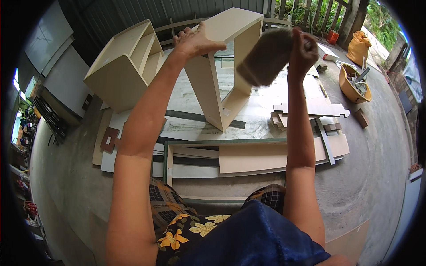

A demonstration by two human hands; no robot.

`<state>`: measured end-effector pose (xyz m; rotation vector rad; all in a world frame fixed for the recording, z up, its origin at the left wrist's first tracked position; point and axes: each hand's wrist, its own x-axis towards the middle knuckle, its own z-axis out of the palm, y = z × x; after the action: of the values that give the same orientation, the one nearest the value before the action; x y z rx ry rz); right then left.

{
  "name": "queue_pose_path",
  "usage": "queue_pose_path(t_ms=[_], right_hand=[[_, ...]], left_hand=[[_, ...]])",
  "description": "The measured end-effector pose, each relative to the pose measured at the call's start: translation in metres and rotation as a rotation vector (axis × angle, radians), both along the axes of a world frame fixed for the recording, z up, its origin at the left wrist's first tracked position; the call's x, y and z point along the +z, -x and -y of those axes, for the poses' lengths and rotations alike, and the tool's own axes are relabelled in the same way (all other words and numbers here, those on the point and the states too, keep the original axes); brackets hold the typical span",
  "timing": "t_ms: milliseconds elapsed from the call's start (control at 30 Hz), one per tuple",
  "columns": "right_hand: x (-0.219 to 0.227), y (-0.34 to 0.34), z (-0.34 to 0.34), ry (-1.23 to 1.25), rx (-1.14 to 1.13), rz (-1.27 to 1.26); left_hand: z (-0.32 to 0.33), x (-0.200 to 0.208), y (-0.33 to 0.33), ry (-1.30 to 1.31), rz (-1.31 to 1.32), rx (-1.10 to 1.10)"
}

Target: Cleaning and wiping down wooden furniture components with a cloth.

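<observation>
An open, pale wooden box frame (200,82) stands upright on a white-topped work surface (177,126). My left hand (197,43) grips its upper left edge, fingers over the top and thumb stretched along the near rim. Raised to the right of the frame, my right hand (304,52) pinches a dark grey-brown cloth (266,57). The cloth is smeared by motion and hangs leftward from my fingers, in front of the frame's right side. From this view I cannot tell if it touches the frame.
A pale cabinet with shelves (120,66) stands at left. Cut boards (306,111) lie at right, and a long green-edged frame (195,142) lies nearest me. Farther right are a yellow basin of scraps (348,91), an orange sack (358,46) and a brown block (361,118).
</observation>
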<state>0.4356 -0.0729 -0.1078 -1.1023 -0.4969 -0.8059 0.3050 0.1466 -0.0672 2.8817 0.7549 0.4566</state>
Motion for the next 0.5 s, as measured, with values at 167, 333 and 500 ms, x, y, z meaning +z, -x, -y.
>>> queue_pose_path(t_ms=[167,333,500], right_hand=[[0.105,0.086,-0.044,0.106,0.097,0.259],[0.042,0.095,-0.119,0.603,0.264,0.554],[0.039,0.056,-0.091,1.119,0.026,0.407]], left_hand=[[0.027,0.000,0.025,-0.013,0.050,0.010],[0.007,-0.033,0.040,0.510,0.503,-0.472],[0.042,0.000,0.067,0.030,0.120,-0.134]])
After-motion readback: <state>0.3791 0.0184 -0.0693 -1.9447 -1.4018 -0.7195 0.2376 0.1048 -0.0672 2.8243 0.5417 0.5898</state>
